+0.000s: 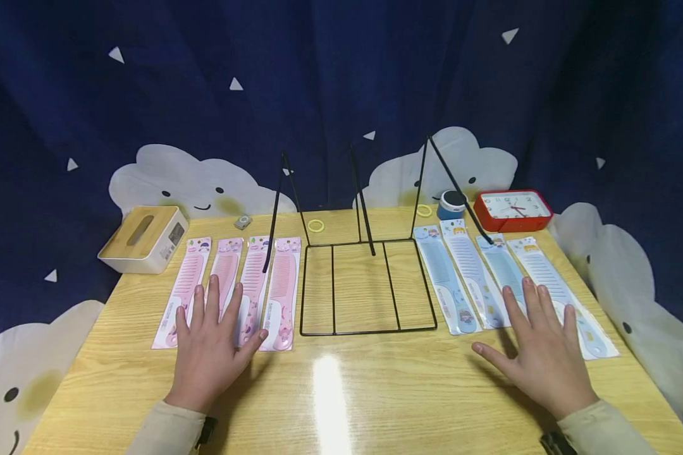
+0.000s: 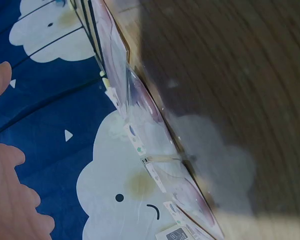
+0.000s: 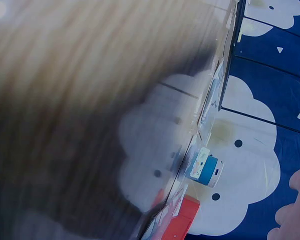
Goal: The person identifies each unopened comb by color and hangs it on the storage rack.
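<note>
One wood-grained table (image 1: 410, 404) spreads before us, bearing a black wire rack (image 1: 370, 234). We see the left hand (image 1: 207, 351) and right hand (image 1: 546, 363) palm-down, fingers straight and spread, near slim packaged combs: four pink (image 1: 283, 284) left of the rack, four blue (image 1: 446, 281) right.

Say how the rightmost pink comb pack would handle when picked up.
The rightmost pink comb pack is probably light, being thin. Its glossy surface may feel slippery, and lying flat, it seems unlikely to roll.
</note>
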A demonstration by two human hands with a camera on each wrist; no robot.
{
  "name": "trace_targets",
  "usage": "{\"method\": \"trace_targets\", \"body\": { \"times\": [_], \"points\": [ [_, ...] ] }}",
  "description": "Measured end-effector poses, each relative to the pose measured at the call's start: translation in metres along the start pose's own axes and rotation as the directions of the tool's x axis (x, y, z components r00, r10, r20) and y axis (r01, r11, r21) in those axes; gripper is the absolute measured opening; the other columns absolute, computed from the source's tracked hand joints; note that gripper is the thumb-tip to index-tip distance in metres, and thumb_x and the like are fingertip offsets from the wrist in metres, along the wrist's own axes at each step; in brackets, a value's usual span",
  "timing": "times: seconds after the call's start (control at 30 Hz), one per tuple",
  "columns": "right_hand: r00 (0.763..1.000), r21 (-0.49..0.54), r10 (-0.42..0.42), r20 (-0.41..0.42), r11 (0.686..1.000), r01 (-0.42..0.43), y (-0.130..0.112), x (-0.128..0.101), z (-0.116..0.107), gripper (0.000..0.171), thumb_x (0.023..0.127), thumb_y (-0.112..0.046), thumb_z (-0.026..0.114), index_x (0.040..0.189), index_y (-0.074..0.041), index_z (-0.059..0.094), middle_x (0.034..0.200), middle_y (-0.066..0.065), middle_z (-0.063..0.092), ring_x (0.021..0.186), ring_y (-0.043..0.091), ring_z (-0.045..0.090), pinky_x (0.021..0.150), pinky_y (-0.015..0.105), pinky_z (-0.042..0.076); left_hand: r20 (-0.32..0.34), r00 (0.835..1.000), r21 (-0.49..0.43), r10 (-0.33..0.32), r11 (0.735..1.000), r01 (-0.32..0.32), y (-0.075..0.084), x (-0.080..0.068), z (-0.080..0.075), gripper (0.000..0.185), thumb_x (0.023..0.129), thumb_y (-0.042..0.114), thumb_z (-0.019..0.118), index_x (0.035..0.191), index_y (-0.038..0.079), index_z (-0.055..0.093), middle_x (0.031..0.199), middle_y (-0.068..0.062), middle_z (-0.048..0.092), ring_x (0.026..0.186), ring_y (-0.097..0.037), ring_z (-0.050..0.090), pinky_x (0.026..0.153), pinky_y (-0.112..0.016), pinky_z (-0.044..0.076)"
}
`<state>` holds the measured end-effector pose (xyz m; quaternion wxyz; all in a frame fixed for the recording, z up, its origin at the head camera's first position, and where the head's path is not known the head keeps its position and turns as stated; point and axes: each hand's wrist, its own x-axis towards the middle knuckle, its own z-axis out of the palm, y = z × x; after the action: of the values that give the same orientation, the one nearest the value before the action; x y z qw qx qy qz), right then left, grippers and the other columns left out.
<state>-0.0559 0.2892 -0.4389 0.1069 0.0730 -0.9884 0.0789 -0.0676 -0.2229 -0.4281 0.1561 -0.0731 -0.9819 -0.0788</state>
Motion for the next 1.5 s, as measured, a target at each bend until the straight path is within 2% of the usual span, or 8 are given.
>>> {"method": "trace_targets", "body": {
  "times": [0.37, 0.53, 0.77, 0.9, 1.07, 1.27, 1.37, 1.5],
  "points": [
    [0.999, 0.031, -0.016, -0.038, 0.999, 0.017, 0.005, 0.003, 0.002, 0.116, 0.078, -0.07, 0.07, 0.16, -0.006, 0.019, 0.166, 0.022, 0.003, 0.152, 0.042, 0.0, 0.113, 0.063, -0.017, 0.038, 0.999, -0.044, 0.018, 0.999, -0.016, 0.001, 0.001, 0.008, 0.092, 0.088, 0.063, 0.062, 0.159, 0.014, 0.03, 0.165, -0.023, 0.011, 0.149, -0.048, 0.011, 0.111, -0.073, 0.009],
    [1.0, 0.147, 0.011, 0.001, 0.989, -0.011, 0.009, 0.009, 0.005, 0.111, 0.085, -0.062, 0.07, 0.161, -0.006, 0.013, 0.166, 0.023, 0.004, 0.153, 0.038, -0.004, 0.114, 0.064, -0.015, 0.056, 0.998, -0.085, 0.012, 0.996, -0.007, 0.007, 0.001, 0.016, 0.093, 0.088, 0.063, 0.062, 0.159, 0.013, 0.029, 0.165, -0.021, 0.012, 0.146, -0.047, 0.02, 0.105, -0.072, 0.021],
    [0.999, 0.306, 0.016, 0.046, 0.952, -0.029, 0.018, 0.035, 0.014, 0.106, 0.087, -0.047, 0.074, 0.159, 0.001, 0.013, 0.16, 0.031, 0.018, 0.149, 0.047, 0.013, 0.11, 0.073, 0.01, 0.092, 0.996, -0.189, 0.02, 0.982, -0.002, 0.015, 0.007, 0.028, 0.093, 0.089, 0.057, 0.067, 0.159, 0.011, 0.027, 0.164, -0.02, 0.018, 0.14, -0.047, 0.029, 0.095, -0.068, 0.032],
    [0.995, 0.339, 0.002, 0.102, 0.94, -0.037, 0.017, 0.054, 0.015, 0.099, 0.088, -0.045, 0.075, 0.156, 0.005, 0.022, 0.155, 0.034, 0.028, 0.14, 0.054, 0.027, 0.107, 0.07, 0.024, 0.138, 0.99, -0.237, 0.04, 0.972, -0.007, 0.02, 0.013, 0.037, 0.09, 0.088, 0.05, 0.071, 0.158, 0.009, 0.03, 0.161, -0.02, 0.027, 0.14, -0.046, 0.033, 0.097, -0.067, 0.032],
    [0.976, 0.349, 0.015, 0.216, 0.933, -0.092, 0.013, 0.086, 0.016, 0.09, 0.092, -0.047, 0.07, 0.153, 0.006, 0.03, 0.151, 0.035, 0.033, 0.137, 0.056, 0.03, 0.106, 0.07, 0.025, 0.166, 0.985, -0.297, 0.053, 0.955, -0.001, 0.027, 0.018, 0.046, 0.085, 0.085, 0.045, 0.076, 0.153, 0.008, 0.04, 0.156, -0.016, 0.038, 0.137, -0.042, 0.039, 0.101, -0.066, 0.031],
    [0.968, 0.41, 0.023, 0.251, 0.903, -0.128, 0.017, 0.131, 0.029, 0.08, 0.095, -0.04, 0.068, 0.151, 0.005, 0.034, 0.148, 0.031, 0.041, 0.136, 0.05, 0.036, 0.109, 0.065, 0.028, 0.159, 0.986, -0.353, 0.054, 0.936, 0.006, 0.036, 0.028, 0.057, 0.082, 0.081, 0.043, 0.079, 0.147, 0.006, 0.049, 0.15, -0.013, 0.047, 0.128, -0.039, 0.045, 0.093, -0.059, 0.037],
    [0.963, 0.445, 0.029, 0.267, 0.883, -0.15, 0.018, 0.155, 0.039, 0.074, 0.096, -0.034, 0.068, 0.15, 0.005, 0.036, 0.137, 0.027, 0.052, 0.126, 0.044, 0.049, 0.105, 0.06, 0.036, 0.156, 0.987, -0.372, 0.038, 0.928, 0.023, 0.04, 0.033, 0.061, 0.08, 0.079, 0.042, 0.082, 0.144, 0.006, 0.052, 0.141, -0.013, 0.053, 0.123, -0.037, 0.048, 0.094, -0.056, 0.038],
    [0.949, 0.424, 0.059, 0.311, 0.884, -0.194, 0.018, 0.187, 0.051, 0.071, 0.095, -0.034, 0.068, 0.149, 0.002, 0.038, 0.124, 0.023, 0.058, 0.112, 0.038, 0.055, 0.099, 0.056, 0.043, 0.192, 0.981, -0.396, 0.011, 0.916, 0.067, 0.044, 0.038, 0.064, 0.08, 0.076, 0.043, 0.084, 0.141, 0.005, 0.055, 0.123, -0.012, 0.057, 0.113, -0.033, 0.05, 0.095, -0.053, 0.037]
  ]
}}
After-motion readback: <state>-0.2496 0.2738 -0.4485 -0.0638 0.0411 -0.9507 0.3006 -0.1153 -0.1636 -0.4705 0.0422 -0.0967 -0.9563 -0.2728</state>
